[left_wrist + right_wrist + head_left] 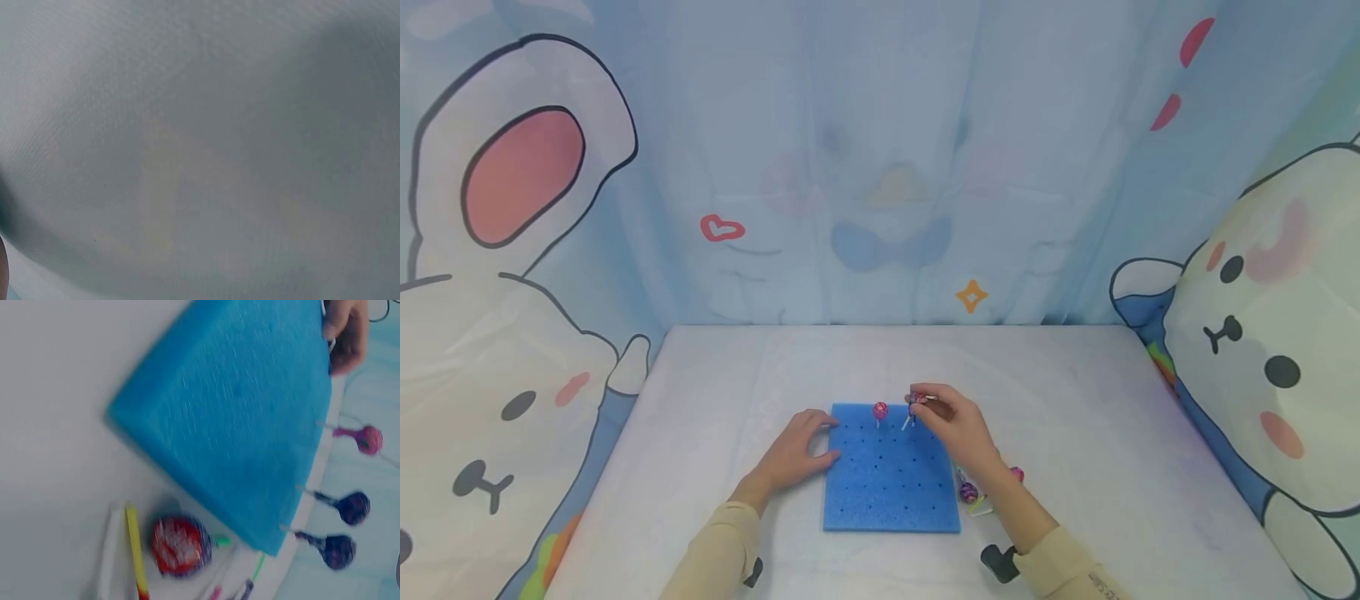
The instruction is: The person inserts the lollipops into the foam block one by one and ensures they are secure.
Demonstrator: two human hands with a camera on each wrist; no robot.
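A blue foam board [887, 479] with rows of small holes lies flat on the table. My left hand [790, 450] rests at its left edge, thumb and fingers spread and touching the side. Near the board's far right part, my right hand [955, 425] pinches a dark-wrapped lollipop, its white stick [906, 422] slanting down. A pink lollipop [880, 410] stands upright to its left. In the right wrist view, a pink and two dark blue lollipops [353, 508] line the far edge, while the right hand's fingers cannot be made out. The left wrist view shows only blurred pale cloth.
Beside the board's right edge, partly under my right forearm, lie loose lollipops, among them a purple one [968, 492] and a pink one [1017, 473]. The white tablecloth [737, 375] meets a patterned blue curtain [887, 108] at the back.
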